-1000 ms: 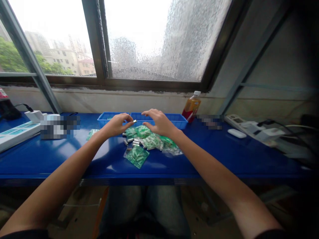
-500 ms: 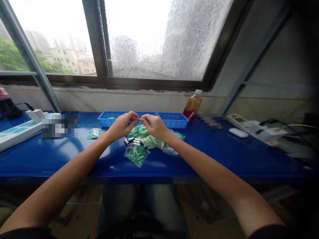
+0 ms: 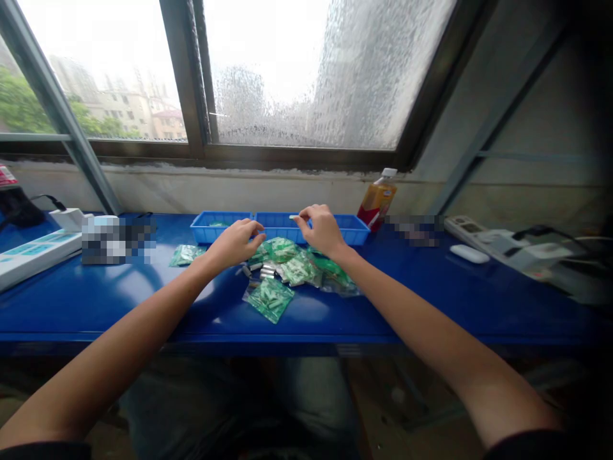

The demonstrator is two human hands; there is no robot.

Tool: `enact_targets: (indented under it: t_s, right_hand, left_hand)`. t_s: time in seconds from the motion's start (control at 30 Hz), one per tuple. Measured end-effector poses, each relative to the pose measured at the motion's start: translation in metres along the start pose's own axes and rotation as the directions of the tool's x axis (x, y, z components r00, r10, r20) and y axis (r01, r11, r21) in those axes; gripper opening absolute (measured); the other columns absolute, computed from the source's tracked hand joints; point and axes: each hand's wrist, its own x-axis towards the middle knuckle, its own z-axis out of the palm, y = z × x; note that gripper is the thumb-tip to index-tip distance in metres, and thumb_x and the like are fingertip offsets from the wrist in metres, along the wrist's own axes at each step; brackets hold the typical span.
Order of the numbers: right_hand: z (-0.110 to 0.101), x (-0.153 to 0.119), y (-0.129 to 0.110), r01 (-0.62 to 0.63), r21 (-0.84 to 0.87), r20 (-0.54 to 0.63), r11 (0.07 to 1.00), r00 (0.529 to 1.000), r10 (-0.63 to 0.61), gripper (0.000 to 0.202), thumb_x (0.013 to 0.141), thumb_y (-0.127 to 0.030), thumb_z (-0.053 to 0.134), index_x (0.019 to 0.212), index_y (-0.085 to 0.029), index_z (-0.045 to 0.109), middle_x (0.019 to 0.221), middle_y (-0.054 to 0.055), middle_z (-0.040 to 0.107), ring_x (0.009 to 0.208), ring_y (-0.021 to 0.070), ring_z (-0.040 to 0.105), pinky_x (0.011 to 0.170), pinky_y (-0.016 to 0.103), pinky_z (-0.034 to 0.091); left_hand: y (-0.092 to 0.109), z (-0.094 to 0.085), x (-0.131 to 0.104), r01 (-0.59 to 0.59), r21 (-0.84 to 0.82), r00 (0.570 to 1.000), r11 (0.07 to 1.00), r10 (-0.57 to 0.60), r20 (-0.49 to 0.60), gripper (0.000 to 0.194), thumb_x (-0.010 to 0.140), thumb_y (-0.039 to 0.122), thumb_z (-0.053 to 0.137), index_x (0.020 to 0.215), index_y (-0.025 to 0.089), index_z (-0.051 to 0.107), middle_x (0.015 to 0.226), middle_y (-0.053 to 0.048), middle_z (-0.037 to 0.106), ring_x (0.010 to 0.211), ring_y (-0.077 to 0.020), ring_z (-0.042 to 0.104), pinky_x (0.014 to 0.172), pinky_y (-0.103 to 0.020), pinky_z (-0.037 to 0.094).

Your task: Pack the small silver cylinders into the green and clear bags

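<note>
My right hand (image 3: pixel 322 229) pinches a small pale green piece (image 3: pixel 293 217) between thumb and fingertips, over the middle blue tray (image 3: pixel 280 235). My left hand (image 3: pixel 238 241) hovers at the left edge of the pile, thumb and fingers curved and a little apart, with nothing visible between them. Below the hands lie several green plastic packets (image 3: pixel 299 268), with small silvery metal pieces (image 3: pixel 267 271) beside them. One green packet (image 3: pixel 271 299) lies nearest the table's front edge. Another packet (image 3: pixel 186 255) rests apart at the left.
A left blue tray (image 3: pixel 204 235) and a right blue tray (image 3: pixel 357 235) stand along the wall. A drink bottle (image 3: pixel 378 199) is behind the right one. Power strips (image 3: pixel 41 255) and a white oval object (image 3: pixel 470 253) lie toward the sides.
My hands have moved apart from where they met over the trays. My right hand went right with the small piece; my left hand let go of it and sits slightly lower.
</note>
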Motion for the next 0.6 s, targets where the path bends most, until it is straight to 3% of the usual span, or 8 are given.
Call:
enact_targets:
  t_s: [0.17, 0.37, 0.47, 0.6]
  right_hand:
    - [0.008, 0.0, 0.033, -0.096, -0.105, 0.054, 0.99, 0.993, 0.102, 0.022, 0.08, -0.033, 0.055, 0.078, -0.016, 0.068, 0.081, 0.011, 0.059, 0.086, 0.0255, 0.049, 0.079, 0.039, 0.041]
    - [0.011, -0.002, 0.033, -0.106, -0.105, 0.099, 0.989, 0.988, 0.116, 0.024, 0.081, -0.033, 0.053, 0.081, -0.016, 0.07, 0.084, 0.011, 0.059, 0.088, 0.0255, 0.049, 0.08, 0.039, 0.042]
    - [0.014, -0.003, 0.034, -0.073, -0.097, 0.109, 0.993, 0.991, 0.084, 0.026, 0.082, -0.032, 0.05, 0.082, -0.016, 0.07, 0.084, 0.011, 0.059, 0.087, 0.0249, 0.049, 0.08, 0.039, 0.042]
    - [0.016, -0.004, 0.035, -0.044, -0.097, 0.122, 0.994, 0.991, 0.056, 0.029, 0.083, -0.03, 0.047, 0.077, -0.015, 0.07, 0.081, 0.011, 0.059, 0.084, 0.0236, 0.05, 0.082, 0.039, 0.042]
  left_hand:
    - [-0.012, 0.008, -0.005, -0.001, 0.051, 0.985, 0.999, -0.008, 0.17, 0.038, 0.08, 0.043, 0.046, 0.1, 0.015, 0.061, 0.096, -0.013, 0.064, 0.092, -0.0265, 0.058, 0.081, -0.038, 0.042]
    - [-0.014, 0.005, -0.003, 0.101, 0.008, 0.971, 0.995, -0.1, 0.217, 0.047, 0.074, 0.044, 0.053, 0.108, 0.011, 0.057, 0.099, -0.016, 0.062, 0.094, -0.0275, 0.058, 0.082, -0.038, 0.043]
    - [-0.017, 0.001, -0.005, 0.174, -0.113, 0.952, 0.978, -0.137, 0.275, 0.049, 0.07, 0.04, 0.058, 0.11, 0.013, 0.055, 0.1, -0.014, 0.063, 0.09, -0.0243, 0.06, 0.073, -0.032, 0.047]
    - [-0.018, -0.006, -0.008, 0.257, -0.211, 0.948, 0.943, -0.204, 0.244, 0.043, 0.067, 0.034, 0.062, 0.106, 0.017, 0.058, 0.097, -0.011, 0.064, 0.083, -0.0212, 0.061, 0.064, -0.028, 0.047]
